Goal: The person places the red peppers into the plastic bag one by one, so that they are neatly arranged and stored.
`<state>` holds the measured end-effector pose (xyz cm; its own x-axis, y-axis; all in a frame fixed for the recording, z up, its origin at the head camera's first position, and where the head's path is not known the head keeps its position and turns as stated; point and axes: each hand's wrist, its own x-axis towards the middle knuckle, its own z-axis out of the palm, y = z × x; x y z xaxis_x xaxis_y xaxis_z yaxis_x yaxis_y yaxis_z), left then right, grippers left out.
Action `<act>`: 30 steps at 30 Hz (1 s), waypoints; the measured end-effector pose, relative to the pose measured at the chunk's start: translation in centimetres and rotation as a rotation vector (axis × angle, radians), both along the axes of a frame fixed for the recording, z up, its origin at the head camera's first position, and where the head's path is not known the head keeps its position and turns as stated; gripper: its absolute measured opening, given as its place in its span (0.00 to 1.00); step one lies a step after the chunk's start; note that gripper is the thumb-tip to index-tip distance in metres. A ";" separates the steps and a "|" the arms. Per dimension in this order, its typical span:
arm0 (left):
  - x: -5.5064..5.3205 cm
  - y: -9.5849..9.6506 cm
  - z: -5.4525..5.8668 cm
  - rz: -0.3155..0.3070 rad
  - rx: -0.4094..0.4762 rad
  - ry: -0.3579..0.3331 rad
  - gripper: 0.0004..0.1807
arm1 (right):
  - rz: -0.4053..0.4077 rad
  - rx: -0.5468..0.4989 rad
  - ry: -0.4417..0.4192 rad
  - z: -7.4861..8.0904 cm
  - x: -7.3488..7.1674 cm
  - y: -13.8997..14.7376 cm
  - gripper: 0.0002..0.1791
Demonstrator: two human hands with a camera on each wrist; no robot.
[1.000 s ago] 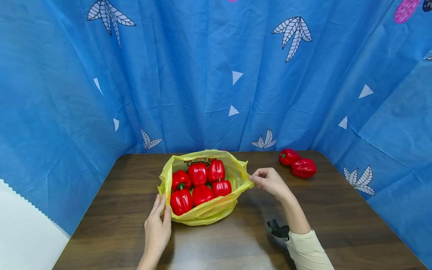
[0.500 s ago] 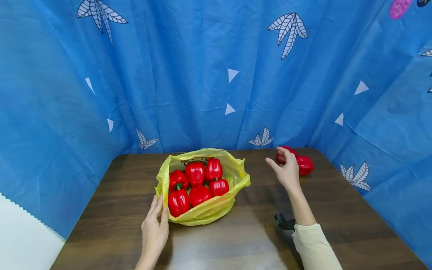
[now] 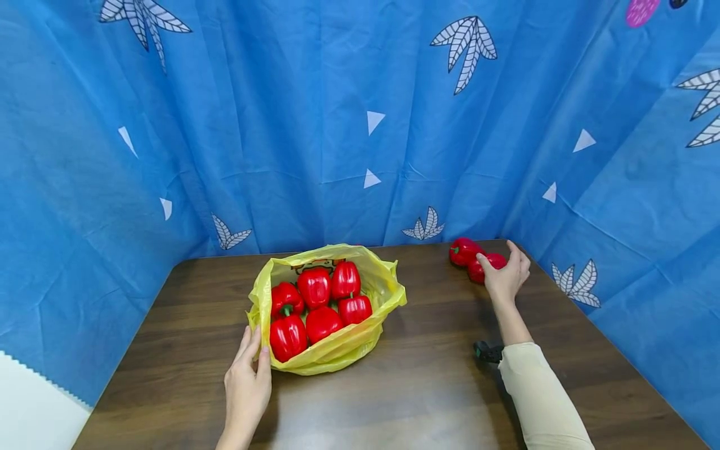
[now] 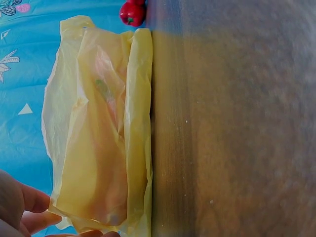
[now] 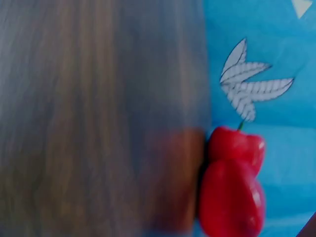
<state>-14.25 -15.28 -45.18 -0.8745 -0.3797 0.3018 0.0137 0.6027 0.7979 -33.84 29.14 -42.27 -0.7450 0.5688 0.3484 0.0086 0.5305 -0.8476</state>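
Observation:
A yellow plastic bag stands with its mouth spread wide, several red bell peppers inside. My left hand pinches the bag's left edge between thumb and fingers; the left wrist view shows the thin yellow side close up. At the table's far right, my right hand reaches over a red bell pepper, thumb and fingers spread to either side of it. Whether they touch it I cannot tell. Another red bell pepper with a green stem lies against it, to the left and behind.
Both loose peppers lie on the brown wooden table, near its back right corner. A blue patterned curtain hangs along the back and sides. A black strap device sits at my right wrist. White material shows at lower left.
My right hand has let go of the bag's right edge and moved right and away from me to the loose peppers. The left hand stays on the bag. The head view has turned slightly right.

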 end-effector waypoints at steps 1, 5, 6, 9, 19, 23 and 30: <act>0.0 0.0 0.0 0.000 0.000 -0.002 0.23 | -0.019 -0.020 -0.013 -0.3 -0.1 0.3 0.40; 0.0 0.0 -0.1 -0.002 -0.002 -0.001 0.23 | -0.055 -0.093 -0.090 -1.0 -0.4 1.2 0.43; 0.0 0.0 0.0 -0.003 -0.003 0.000 0.23 | -0.060 -0.106 -0.109 -1.2 -0.5 1.3 0.44; -0.1 0.0 -0.1 -0.002 -0.010 0.007 0.23 | -0.072 -0.151 -0.160 -1.5 -0.8 1.5 0.46; 0.2 0.0 0.0 0.009 -0.023 0.017 0.23 | -0.098 -0.249 -0.269 -2.6 -2.0 1.0 0.49; 0.2 0.0 -0.1 0.008 -0.011 0.001 0.23 | -0.099 -0.248 -0.277 -3.1 -2.4 0.5 0.51; 0.1 0.0 -0.1 0.002 -0.001 -0.014 0.24 | -0.103 -0.288 -0.274 -3.3 -2.7 0.3 0.49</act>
<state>-14.11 -15.25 -45.26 -0.8779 -0.3815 0.2895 0.0010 0.6031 0.7977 -36.52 29.43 -45.58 -0.7220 0.6908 -0.0399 0.2958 0.2560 -0.9203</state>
